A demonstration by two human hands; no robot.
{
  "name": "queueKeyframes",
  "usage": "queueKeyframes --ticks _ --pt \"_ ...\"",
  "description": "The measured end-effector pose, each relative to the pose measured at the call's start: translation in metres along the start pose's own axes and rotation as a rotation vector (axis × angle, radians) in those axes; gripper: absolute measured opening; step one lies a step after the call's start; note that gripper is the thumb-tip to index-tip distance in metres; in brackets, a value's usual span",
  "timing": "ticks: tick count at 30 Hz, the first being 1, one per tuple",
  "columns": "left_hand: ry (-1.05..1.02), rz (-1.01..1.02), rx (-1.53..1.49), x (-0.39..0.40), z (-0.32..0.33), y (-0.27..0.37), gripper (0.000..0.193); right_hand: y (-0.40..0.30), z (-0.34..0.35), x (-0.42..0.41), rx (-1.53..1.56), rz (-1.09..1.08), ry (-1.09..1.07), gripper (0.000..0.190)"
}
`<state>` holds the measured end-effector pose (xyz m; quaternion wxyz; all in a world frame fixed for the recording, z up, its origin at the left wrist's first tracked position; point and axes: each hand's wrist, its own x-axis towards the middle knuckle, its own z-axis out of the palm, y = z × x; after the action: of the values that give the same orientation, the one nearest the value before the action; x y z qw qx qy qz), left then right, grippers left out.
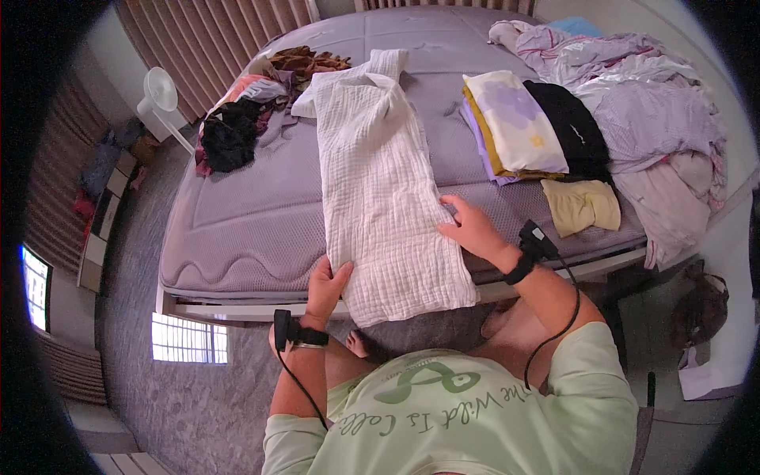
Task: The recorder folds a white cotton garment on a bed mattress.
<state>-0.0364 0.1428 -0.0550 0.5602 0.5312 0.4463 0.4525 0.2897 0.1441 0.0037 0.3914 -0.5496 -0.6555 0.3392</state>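
Note:
A long white crinkled cloth garment (380, 178) lies lengthwise on the mattress (261, 208), its near end hanging past the bed's front edge. My left hand (328, 288) pinches its left edge near that end, thumb on top. At the right edge, a little farther up, my right hand (472, 231) touches the cloth with thumb and fingers spread; whether it grips cannot be told. To the right are a folded stack topped by a white and purple patterned cloth (516, 124), a folded black cloth (573, 130) and a folded yellow cloth (582, 206).
Crumpled dark clothes (231, 136) and a brown cloth (306, 61) lie at the bed's left. A large heap of pale purple bedding (653, 119) covers the right side. A white fan (160, 90) stands beyond the left edge. The white bed frame (237, 312) runs along the front.

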Motion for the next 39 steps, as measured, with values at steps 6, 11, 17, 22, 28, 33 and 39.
queueKeyframes --ticks 6,11,17,22,28,33,39 --pt "0.085 0.029 0.063 -0.002 0.015 0.005 0.020 -0.033 0.003 0.018 -0.412 -0.342 0.212 0.048" --pt "0.082 -0.048 0.037 -0.006 0.009 -0.004 0.023 -0.052 0.067 0.040 -0.318 -0.775 -0.197 0.052" --pt "0.154 -0.069 0.401 -0.016 0.018 0.013 0.027 -0.033 0.118 0.115 -0.575 -0.791 -0.488 0.061" --pt "0.150 -0.009 0.343 -0.018 0.019 0.014 0.028 -0.013 0.126 0.198 -0.731 -0.752 -0.531 0.069" --pt "0.047 -0.152 0.288 -0.020 0.013 0.018 0.034 -0.001 0.138 0.271 -0.775 -0.752 -0.401 0.067" --pt "0.027 -0.157 0.194 -0.019 0.014 0.015 0.035 0.000 0.136 0.303 -0.775 -0.698 -0.320 0.065" --pt "0.004 -0.113 0.174 -0.006 0.017 0.004 0.034 -0.010 0.123 0.287 -0.904 -0.517 -0.366 0.064"
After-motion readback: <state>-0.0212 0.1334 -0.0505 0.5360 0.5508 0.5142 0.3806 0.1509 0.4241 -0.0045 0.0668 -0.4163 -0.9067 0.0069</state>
